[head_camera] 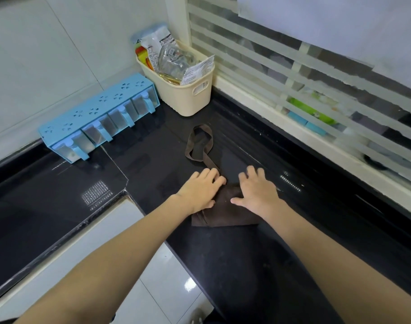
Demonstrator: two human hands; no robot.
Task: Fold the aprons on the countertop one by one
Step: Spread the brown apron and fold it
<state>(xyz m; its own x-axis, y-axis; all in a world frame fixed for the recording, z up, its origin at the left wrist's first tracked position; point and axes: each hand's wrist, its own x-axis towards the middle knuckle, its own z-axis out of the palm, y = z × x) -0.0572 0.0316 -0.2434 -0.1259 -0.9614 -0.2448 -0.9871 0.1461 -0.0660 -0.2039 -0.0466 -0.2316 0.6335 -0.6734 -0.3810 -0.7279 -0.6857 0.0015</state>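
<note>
Head view: both hands lie flat, fingers spread, on a small folded brown apron on the black surface. The left hand presses its left part, the right hand its right part; together they hide most of the cloth, so its folds are hard to make out. A brown strap runs out from under the left fingers and loops loosely toward a cream basket of packets in the corner. A blue spice rack stands against the left wall. Things behind the striped window are blurred.
</note>
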